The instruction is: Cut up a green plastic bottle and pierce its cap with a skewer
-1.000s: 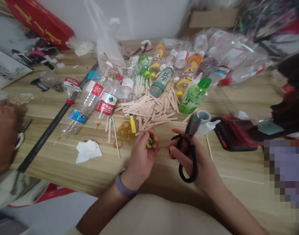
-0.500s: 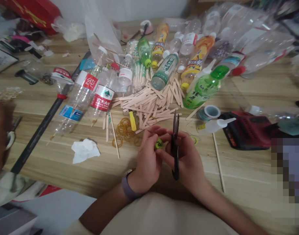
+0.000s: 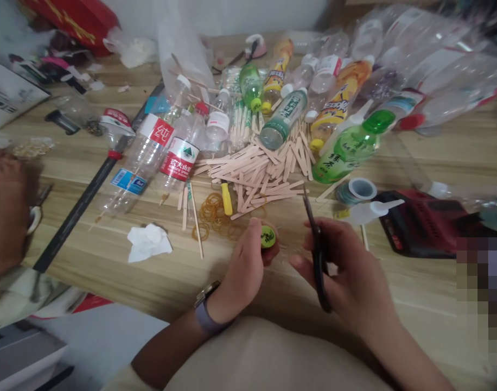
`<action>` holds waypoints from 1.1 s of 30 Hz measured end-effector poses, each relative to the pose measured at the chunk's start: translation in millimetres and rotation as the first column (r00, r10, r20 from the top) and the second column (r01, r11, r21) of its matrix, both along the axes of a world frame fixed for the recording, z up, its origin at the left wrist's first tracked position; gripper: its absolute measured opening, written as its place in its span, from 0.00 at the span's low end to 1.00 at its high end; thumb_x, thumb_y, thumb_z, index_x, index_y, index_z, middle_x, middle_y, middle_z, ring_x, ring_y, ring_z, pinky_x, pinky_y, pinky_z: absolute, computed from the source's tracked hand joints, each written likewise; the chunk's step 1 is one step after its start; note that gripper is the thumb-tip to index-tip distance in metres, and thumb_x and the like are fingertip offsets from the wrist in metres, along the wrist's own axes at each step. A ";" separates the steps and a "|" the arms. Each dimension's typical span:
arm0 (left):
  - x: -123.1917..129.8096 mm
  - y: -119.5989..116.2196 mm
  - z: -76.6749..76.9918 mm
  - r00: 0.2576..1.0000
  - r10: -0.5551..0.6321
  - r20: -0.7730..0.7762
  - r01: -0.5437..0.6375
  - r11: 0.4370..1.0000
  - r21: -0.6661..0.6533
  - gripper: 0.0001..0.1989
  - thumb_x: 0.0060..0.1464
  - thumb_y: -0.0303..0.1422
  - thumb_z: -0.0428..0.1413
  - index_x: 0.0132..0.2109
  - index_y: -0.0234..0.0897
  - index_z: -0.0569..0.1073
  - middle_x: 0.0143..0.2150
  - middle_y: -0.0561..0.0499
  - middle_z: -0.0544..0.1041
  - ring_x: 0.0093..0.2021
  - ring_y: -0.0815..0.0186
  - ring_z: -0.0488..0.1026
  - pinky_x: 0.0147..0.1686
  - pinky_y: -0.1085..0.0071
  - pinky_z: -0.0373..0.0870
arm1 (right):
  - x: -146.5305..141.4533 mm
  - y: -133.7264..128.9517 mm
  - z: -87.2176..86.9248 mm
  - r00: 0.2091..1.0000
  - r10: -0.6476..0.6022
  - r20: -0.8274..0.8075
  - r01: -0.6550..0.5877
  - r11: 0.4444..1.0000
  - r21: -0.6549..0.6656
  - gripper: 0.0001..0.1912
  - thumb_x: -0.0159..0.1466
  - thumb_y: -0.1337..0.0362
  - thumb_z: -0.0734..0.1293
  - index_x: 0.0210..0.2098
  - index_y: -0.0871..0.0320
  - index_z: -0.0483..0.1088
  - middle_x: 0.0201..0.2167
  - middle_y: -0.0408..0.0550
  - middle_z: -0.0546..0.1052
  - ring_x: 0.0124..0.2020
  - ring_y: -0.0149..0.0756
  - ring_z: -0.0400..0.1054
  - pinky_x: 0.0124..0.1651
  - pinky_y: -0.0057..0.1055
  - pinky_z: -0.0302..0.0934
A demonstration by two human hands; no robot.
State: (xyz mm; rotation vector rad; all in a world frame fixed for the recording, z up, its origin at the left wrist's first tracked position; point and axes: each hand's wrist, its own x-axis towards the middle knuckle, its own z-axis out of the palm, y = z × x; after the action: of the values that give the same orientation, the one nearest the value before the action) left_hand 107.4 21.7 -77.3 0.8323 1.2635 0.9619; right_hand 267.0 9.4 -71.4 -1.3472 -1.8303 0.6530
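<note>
My left hand (image 3: 248, 266) is closed around a yellow-green bottle cap (image 3: 268, 237) with dark markings on its top. A watch with a purple strap circles that wrist. In my right hand (image 3: 346, 271) is a pair of dark scissors (image 3: 319, 260), its blades pointing up and away from me. A gap of bare table lies between the two hands. Just beyond the cap are tan rubber bands (image 3: 214, 212), a yellow-handled tool (image 3: 226, 198) and a pile of flat wooden sticks (image 3: 256, 174).
Plastic bottles crowd the back, with a green tea bottle (image 3: 342, 157) at centre right. A roll of tape (image 3: 361, 190), a glue bottle (image 3: 366, 212) and a red-black battery tool (image 3: 419, 222) lie right. Crumpled tissue (image 3: 149, 243), a black tube (image 3: 77, 212) and another person's hand (image 3: 4, 212) are left.
My right hand has moved right with the scissors, away from my left hand. The cap's round top now faces me more fully. The view has shifted slightly.
</note>
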 end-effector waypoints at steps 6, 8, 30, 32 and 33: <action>-1.2 -8.3 2.7 0.985 0.155 -0.070 -0.142 0.977 0.159 0.26 0.67 0.56 0.38 0.38 0.42 0.68 0.35 0.50 0.71 0.35 0.63 0.68 0.36 0.68 0.70 | 12.8 -18.3 5.3 0.905 0.064 0.421 -0.165 0.964 0.207 0.14 0.74 0.52 0.60 0.50 0.54 0.67 0.26 0.41 0.73 0.19 0.29 0.69 0.19 0.25 0.56; -1.9 -11.8 3.6 0.982 0.149 -0.116 -0.121 0.969 0.217 0.27 0.66 0.58 0.37 0.40 0.43 0.69 0.37 0.50 0.72 0.37 0.62 0.69 0.39 0.67 0.71 | 10.1 -20.9 5.6 0.887 0.031 0.461 -0.158 0.958 0.240 0.15 0.75 0.53 0.58 0.49 0.56 0.68 0.26 0.42 0.74 0.20 0.31 0.71 0.18 0.26 0.56; 3.7 -11.6 7.8 0.970 0.183 -0.159 -0.166 0.979 0.115 0.34 0.55 0.69 0.39 0.32 0.43 0.66 0.25 0.53 0.65 0.25 0.64 0.60 0.25 0.67 0.62 | 11.6 -13.7 6.5 0.741 -0.112 0.662 -0.237 0.878 0.415 0.20 0.78 0.59 0.50 0.40 0.58 0.69 0.18 0.41 0.69 0.13 0.32 0.64 0.17 0.34 0.43; 2.4 -8.6 5.5 0.986 0.137 -0.096 -0.132 0.990 0.059 0.34 0.56 0.69 0.38 0.31 0.43 0.65 0.20 0.56 0.59 0.22 0.66 0.56 0.23 0.68 0.56 | 14.2 -12.1 5.2 0.737 -0.100 0.668 -0.254 0.876 0.411 0.22 0.78 0.59 0.48 0.40 0.58 0.69 0.18 0.41 0.70 0.12 0.32 0.63 0.16 0.34 0.44; 1.5 -7.1 4.4 0.994 0.097 -0.059 -0.096 0.995 0.028 0.34 0.56 0.69 0.36 0.30 0.43 0.64 0.18 0.58 0.57 0.21 0.67 0.54 0.22 0.68 0.54 | 15.8 -11.5 4.1 0.743 -0.085 0.663 -0.257 0.879 0.401 0.23 0.79 0.58 0.47 0.41 0.58 0.69 0.19 0.42 0.71 0.13 0.32 0.64 0.16 0.34 0.45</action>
State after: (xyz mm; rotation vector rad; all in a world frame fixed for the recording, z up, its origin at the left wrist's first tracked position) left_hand 108.9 14.6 -72.9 0.8310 1.3563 1.0380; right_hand 282.8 -2.1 -67.4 -1.2311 -2.4217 -0.3104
